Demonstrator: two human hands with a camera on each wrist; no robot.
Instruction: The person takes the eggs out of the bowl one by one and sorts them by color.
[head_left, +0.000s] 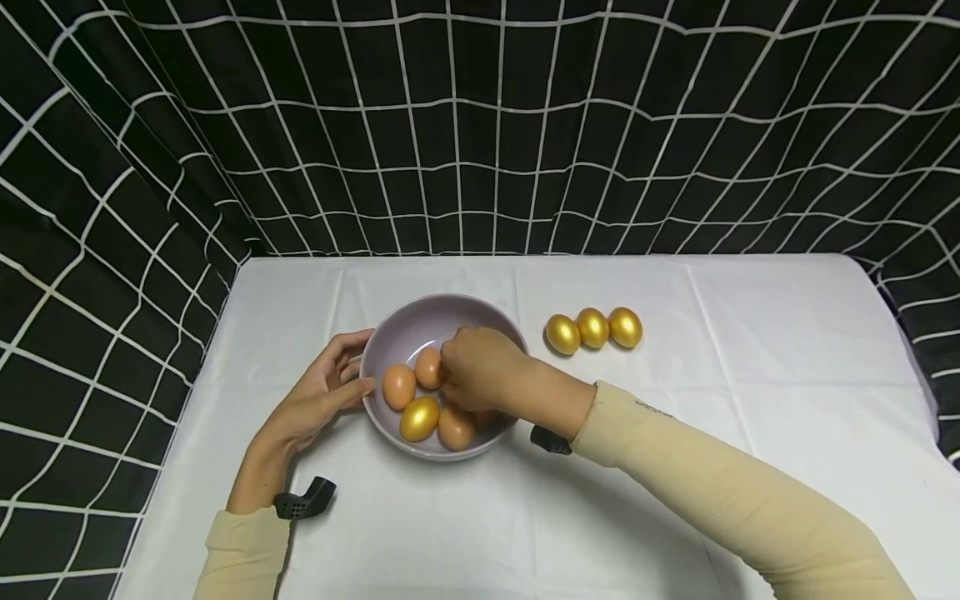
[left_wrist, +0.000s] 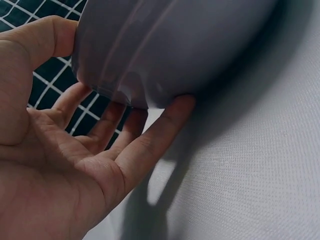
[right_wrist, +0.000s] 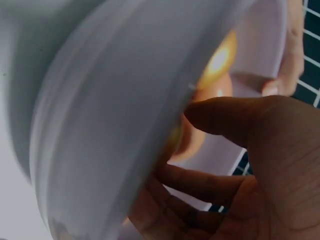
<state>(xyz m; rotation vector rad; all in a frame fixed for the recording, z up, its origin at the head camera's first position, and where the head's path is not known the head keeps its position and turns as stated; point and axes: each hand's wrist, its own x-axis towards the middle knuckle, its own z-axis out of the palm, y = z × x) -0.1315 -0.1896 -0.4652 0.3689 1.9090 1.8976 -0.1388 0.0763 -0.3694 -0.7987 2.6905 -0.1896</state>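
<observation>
A pale purple bowl (head_left: 408,329) on the white table holds several brown eggs (head_left: 399,387) and a golden egg (head_left: 419,418). From the left side, my left hand (head_left: 322,396) grips the bowl, thumb at the rim and fingers against its outer wall. My right hand (head_left: 483,371) reaches over the right rim into the bowl with bent fingers. Between its thumb and forefinger, the right wrist view shows a sliver of another golden egg (right_wrist: 174,139). The bowl wall hides most of that egg and the fingertips. Under the right hand, one brown egg (head_left: 487,418) is partly covered.
Three golden eggs (head_left: 593,328) lie in a touching row on the white tablecloth (head_left: 750,350), right of the bowl. A black cloth with white grid lines (head_left: 480,133) rises behind the table and along its sides. Dark wrist devices (head_left: 306,500) sit at both sleeves.
</observation>
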